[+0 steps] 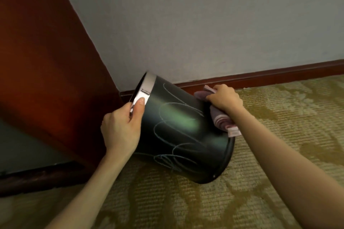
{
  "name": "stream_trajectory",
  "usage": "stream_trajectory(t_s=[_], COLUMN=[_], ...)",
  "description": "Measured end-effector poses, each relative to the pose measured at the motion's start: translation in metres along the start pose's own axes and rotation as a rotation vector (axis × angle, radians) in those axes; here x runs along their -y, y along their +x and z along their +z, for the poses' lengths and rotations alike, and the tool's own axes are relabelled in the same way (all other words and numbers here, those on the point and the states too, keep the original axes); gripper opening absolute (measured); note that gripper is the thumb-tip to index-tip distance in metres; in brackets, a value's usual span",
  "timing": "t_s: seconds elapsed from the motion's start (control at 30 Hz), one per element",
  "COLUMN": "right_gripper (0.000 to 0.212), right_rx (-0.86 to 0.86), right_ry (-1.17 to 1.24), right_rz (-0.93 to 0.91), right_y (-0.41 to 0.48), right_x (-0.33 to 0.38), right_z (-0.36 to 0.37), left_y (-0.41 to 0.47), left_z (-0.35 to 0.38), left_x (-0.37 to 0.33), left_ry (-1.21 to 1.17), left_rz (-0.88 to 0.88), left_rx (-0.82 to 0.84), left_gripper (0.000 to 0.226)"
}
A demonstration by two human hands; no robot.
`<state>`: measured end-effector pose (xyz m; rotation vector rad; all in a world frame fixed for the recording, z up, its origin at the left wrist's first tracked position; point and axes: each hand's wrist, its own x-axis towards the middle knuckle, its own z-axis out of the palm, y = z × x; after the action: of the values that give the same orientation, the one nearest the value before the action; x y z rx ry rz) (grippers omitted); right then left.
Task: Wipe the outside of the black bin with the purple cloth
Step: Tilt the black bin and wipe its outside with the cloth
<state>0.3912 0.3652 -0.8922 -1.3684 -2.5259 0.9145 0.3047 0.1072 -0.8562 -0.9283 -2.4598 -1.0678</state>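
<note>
The left hand (121,126) is clenched on the rim of the bin (184,132): its thumb lies flat across the silver band (147,87) at the bin's mouth, and the other fingers are hidden behind the rim, so how far they reach inside cannot be told. The right hand (225,98) has its fingers closed around the bunched purple cloth (221,119), pressing it against the far upper side of the bin near its base. Part of the cloth sticks out above the knuckles, and a folded end with a pale edge hangs below the wrist, just over the bin's bottom rim.

The black bin is tipped well over, its open mouth pointing up and to the left, its base low on the right. Its lower side sits close to the carpet (279,154), though contact there is hard to make out. Thin looping blue scribbles (176,117) run across the glossy side facing the camera, with a greenish sheen in the middle.

Behind the bin are a pale wall (186,24) and a dark red skirting board (279,75). A reddish wooden panel (46,52) stands to the left, just beside the bin's mouth. The carpet is yellowish with a lighter pattern.
</note>
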Motion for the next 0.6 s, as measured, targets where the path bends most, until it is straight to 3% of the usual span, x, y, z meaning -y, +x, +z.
stream_trajectory(t_s=[0.2,0.4,0.6], right_gripper=[0.027,0.033,0.036], right_rx=[-0.021,-0.236,-0.484], right_ry=[0.07,0.204,0.389], right_rz=[0.03,0.062,-0.051], right_y=[0.002,-0.039,-0.111], right_x=[-0.018,-0.01,0.016], right_z=[0.002,0.003,0.028], left_y=[0.011,0.019,0.033], left_z=[0.01,0.019,0.025], left_x=[-0.015,-0.026,-0.031], left_ry=[0.065,0.081,0.109], left_rz=[-0.063,-0.098,-0.134], left_rx=[-0.006,-0.033,-0.036], left_gripper=[0.055,0.057,0.053])
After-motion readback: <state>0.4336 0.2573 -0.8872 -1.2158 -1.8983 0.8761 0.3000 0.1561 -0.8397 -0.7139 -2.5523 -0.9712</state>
